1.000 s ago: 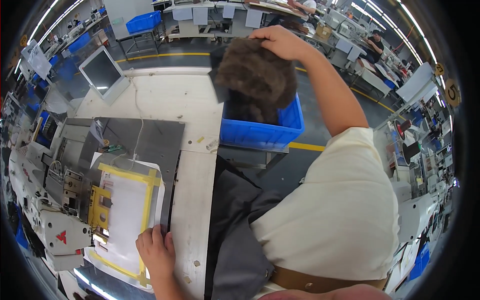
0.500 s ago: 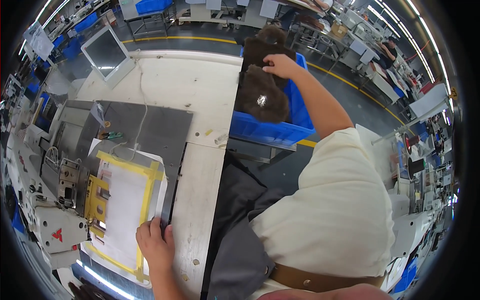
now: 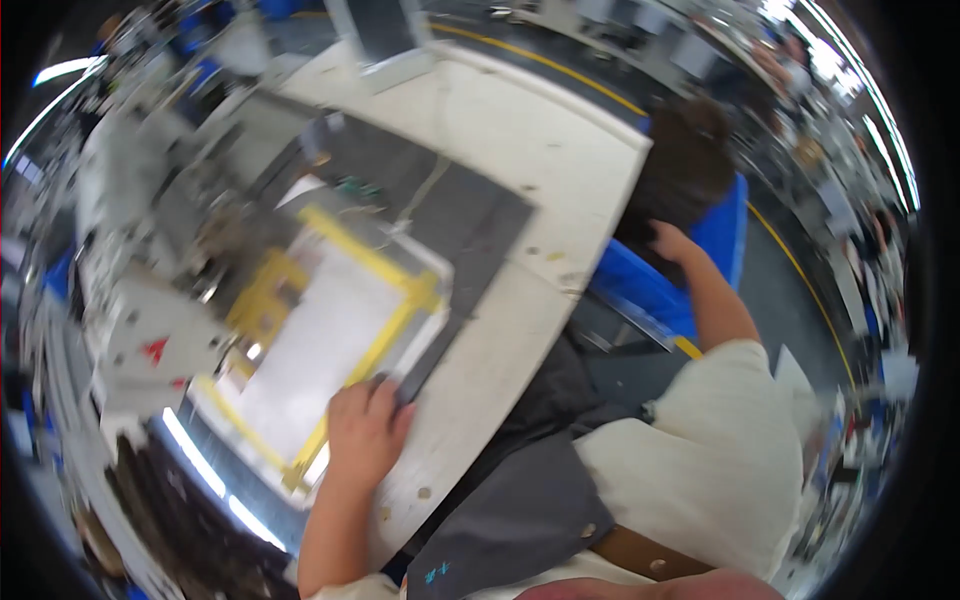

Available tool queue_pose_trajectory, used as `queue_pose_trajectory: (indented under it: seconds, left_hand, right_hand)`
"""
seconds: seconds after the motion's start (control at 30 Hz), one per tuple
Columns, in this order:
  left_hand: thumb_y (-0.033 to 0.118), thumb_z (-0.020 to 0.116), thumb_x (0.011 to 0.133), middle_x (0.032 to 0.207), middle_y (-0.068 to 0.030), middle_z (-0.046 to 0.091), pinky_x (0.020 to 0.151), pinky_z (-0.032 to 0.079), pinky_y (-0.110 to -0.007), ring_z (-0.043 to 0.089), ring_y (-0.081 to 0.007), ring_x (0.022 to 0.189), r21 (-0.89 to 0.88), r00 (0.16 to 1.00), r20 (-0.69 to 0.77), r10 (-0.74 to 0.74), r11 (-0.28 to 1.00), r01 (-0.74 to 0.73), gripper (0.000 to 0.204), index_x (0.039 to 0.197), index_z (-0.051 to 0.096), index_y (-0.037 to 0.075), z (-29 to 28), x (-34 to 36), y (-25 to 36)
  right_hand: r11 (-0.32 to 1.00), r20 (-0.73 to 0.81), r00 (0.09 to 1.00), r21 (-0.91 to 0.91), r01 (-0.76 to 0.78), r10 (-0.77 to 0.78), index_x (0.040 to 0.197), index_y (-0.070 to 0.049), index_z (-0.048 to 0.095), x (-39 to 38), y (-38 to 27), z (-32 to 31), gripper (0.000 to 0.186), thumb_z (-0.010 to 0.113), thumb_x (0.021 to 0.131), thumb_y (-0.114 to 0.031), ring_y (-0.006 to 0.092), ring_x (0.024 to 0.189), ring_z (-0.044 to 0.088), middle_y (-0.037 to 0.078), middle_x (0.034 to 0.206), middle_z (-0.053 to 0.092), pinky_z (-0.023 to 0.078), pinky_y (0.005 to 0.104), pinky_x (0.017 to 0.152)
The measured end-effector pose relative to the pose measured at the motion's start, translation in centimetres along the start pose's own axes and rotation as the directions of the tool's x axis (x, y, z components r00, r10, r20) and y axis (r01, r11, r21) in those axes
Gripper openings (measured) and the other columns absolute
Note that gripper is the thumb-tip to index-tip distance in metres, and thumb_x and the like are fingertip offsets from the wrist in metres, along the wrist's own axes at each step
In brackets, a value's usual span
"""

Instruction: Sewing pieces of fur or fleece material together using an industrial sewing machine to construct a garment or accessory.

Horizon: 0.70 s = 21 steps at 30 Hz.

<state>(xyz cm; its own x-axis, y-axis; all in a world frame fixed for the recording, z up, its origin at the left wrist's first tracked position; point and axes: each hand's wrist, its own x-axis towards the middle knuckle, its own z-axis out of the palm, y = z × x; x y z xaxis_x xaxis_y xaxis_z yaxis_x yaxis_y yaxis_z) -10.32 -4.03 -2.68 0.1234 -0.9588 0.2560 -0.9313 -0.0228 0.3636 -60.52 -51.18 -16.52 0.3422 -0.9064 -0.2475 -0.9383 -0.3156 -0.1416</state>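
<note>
My left hand (image 3: 370, 430) rests on the near right edge of a flat sewing template (image 3: 315, 340), a white sheet bordered with yellow tape. Its fingers lie bent over that edge with the thumb apart, gripping nothing that I can see. Off to the right, my right hand (image 3: 672, 243) is down at a blue bin (image 3: 722, 235), touching dark brown furry pieces (image 3: 685, 165). Blur and the dark fur hide its fingertips, so I cannot tell whether they grip a piece.
A white sewing machine (image 3: 165, 340) stands left of the template. A dark grey plate (image 3: 440, 215) is set into the white worktable (image 3: 545, 130), with a screen (image 3: 378, 35) at its far edge. Dark brown furry material (image 3: 180, 510) hangs at the lower left.
The view has turned, shifting the scene rightward. My right hand has come lower at the bin. The furry piece with a shiny white patch no longer shows. My left hand stays at the template's edge.
</note>
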Motion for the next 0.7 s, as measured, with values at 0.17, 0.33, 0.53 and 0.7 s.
queue_pose_trajectory:
  seconds: [0.17,0.33,0.53,0.7]
  left_hand:
    - [0.027,0.075,0.086,0.099,-0.0101,0.059,0.084,0.050,-0.043,0.061,-0.0312,0.096,-0.024,0.998,-0.061,0.009,1.000,-0.010,0.030,0.106,0.061,0.010,0.0,-0.7,0.0]
    - [0.031,0.074,0.089,0.096,-0.0082,0.058,0.082,0.049,-0.040,0.060,-0.0260,0.093,0.086,0.996,-0.069,0.058,0.995,-0.052,0.032,0.110,0.063,0.010,-0.1,-1.0,0.4]
    - [0.030,0.077,0.087,0.092,-0.0070,0.061,0.078,0.049,-0.039,0.062,-0.0253,0.087,0.137,0.967,-0.171,-0.191,0.967,0.215,0.031,0.106,0.065,0.009,-3.4,-9.1,1.1]
    - [0.026,0.082,0.081,0.073,-0.0057,0.054,0.068,0.046,-0.041,0.058,-0.0267,0.071,0.389,0.797,-0.420,-0.434,0.707,0.590,0.028,0.078,0.058,0.012,-5.7,-24.2,3.0]
  right_hand:
    - [0.955,-0.641,0.761,0.276,0.106,0.101,0.132,0.000,0.065,1.7,-8.1,-7.3,0.038,0.064,0.099,-0.017,0.0307,0.113,0.068,0.019,0.129,0.067,0.053,0.0399,0.101]
    - [0.759,-0.718,0.595,0.144,0.634,-0.361,0.124,-0.002,0.066,-2.2,-25.4,-10.4,0.026,0.063,0.099,-0.009,0.0250,0.100,0.064,0.014,0.117,0.067,0.052,0.0363,0.087]
    - [0.341,-0.546,0.322,0.071,0.937,-0.773,0.114,0.000,0.066,-9.8,-41.1,-8.0,0.024,0.065,0.091,0.000,0.0352,0.105,0.063,0.019,0.117,0.064,0.052,0.0408,0.092]
    - [0.163,-0.452,0.233,0.188,0.969,-0.861,0.104,0.001,0.069,-12.1,-45.9,-8.9,0.018,0.068,0.086,0.001,0.0358,0.103,0.065,0.019,0.112,0.064,0.052,0.0399,0.090]
